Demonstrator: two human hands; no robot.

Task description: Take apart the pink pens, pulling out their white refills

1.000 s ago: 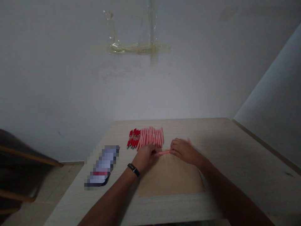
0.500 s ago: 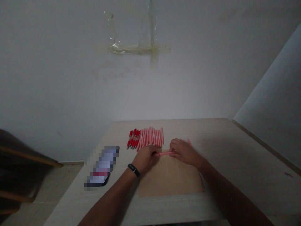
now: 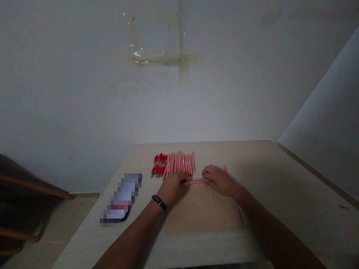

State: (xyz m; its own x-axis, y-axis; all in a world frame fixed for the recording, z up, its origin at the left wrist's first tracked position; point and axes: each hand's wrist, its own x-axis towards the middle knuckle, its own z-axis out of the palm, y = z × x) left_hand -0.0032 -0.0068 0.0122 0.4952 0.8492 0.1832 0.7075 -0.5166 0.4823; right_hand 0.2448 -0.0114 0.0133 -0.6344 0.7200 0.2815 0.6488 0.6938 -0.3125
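Observation:
My left hand [image 3: 173, 186] and my right hand [image 3: 218, 180] each pinch one end of a pink pen [image 3: 196, 182], held level just above the far edge of a brown paper sheet [image 3: 202, 213]. A black band is on my left wrist. Just beyond my hands lies a row of several pink pens [image 3: 181, 163], with several red pens [image 3: 158, 164] at its left end. Another pink piece [image 3: 225, 168] peeks out behind my right hand.
A light wooden table [image 3: 280, 194] carries everything and meets a pale wall at the back and right. A blurred-out flat object [image 3: 122, 198] lies at the table's left edge. Dark wooden furniture [image 3: 22, 201] stands on the left, over the floor.
My hands have drawn slightly closer together along the pink pen, so less of it shows between them. Nothing else has moved.

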